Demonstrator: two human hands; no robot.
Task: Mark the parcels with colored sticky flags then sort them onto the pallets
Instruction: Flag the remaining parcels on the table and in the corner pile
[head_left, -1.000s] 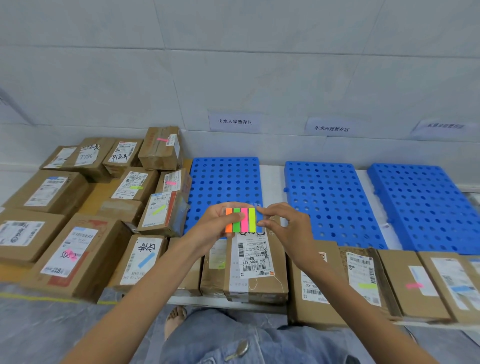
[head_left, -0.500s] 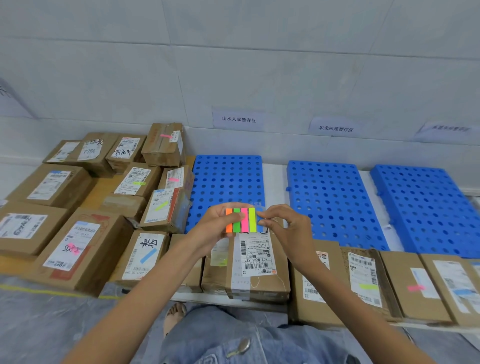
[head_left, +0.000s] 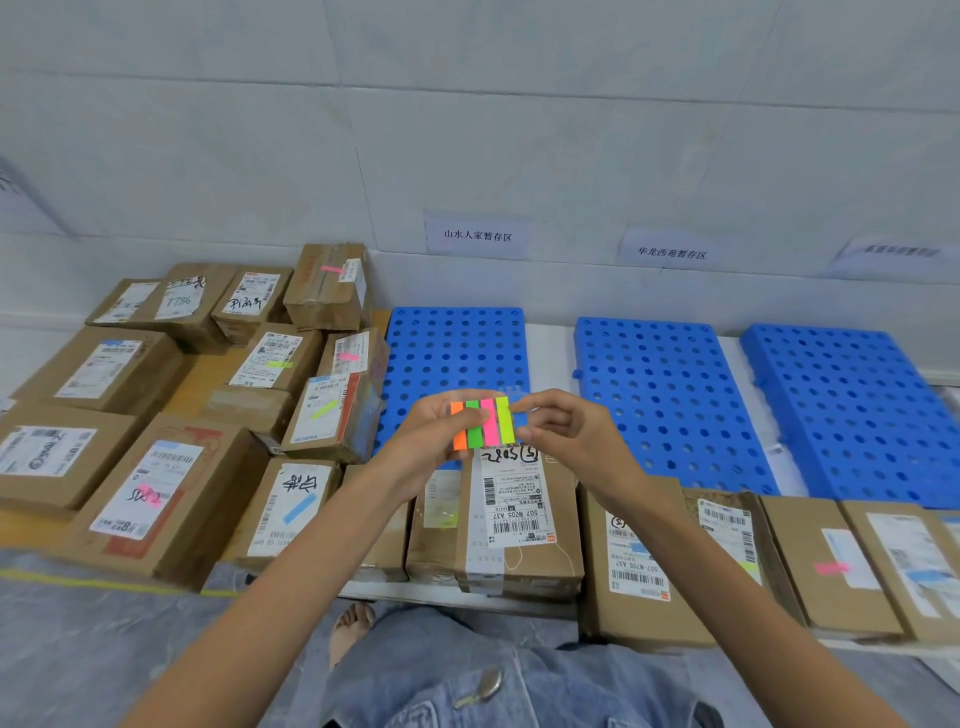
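My left hand (head_left: 423, 441) holds a pad of sticky flags (head_left: 483, 422) with orange, green, pink and yellow strips. My right hand (head_left: 569, 434) pinches the pad's right edge, where a blue strip is mostly hidden behind my fingers. Under the pad stands a brown parcel (head_left: 519, 525) with a white label and no flag that I can see. Three blue perforated pallets lie beyond: left pallet (head_left: 457, 348), middle pallet (head_left: 660, 395), right pallet (head_left: 852, 410). All three are bare.
Several flagged parcels are stacked on the left (head_left: 171, 488). A row of parcels (head_left: 831, 561) with pink, yellow and blue flags runs to the right along the near edge. Paper signs (head_left: 478, 236) hang on the wall above each pallet. My knee and foot (head_left: 353, 623) are below.
Both hands stay at the flag pad with little change. My view has drifted slightly, shifting the scene a little left and down.
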